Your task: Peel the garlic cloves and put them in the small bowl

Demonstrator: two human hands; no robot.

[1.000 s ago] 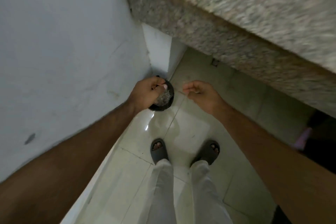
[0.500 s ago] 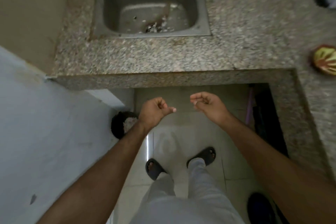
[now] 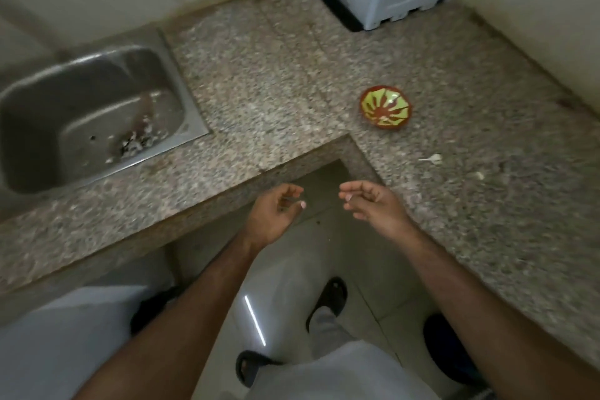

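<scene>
Head view, hands (image 3: 274, 211) (image 3: 373, 203) raised side by side, fingers loosely curled, empty

Granite counter (image 3: 276, 81) bears small bowl (image 3: 385, 107), garlic clove (image 3: 434, 158).

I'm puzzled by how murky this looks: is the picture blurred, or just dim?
Head view: both. Lighting is dim and flat; the counter, sink and small bowl are smeared and soft; a bright streak of glare lies on the floor tile; wide-angle bending curves the counter edges.
</scene>
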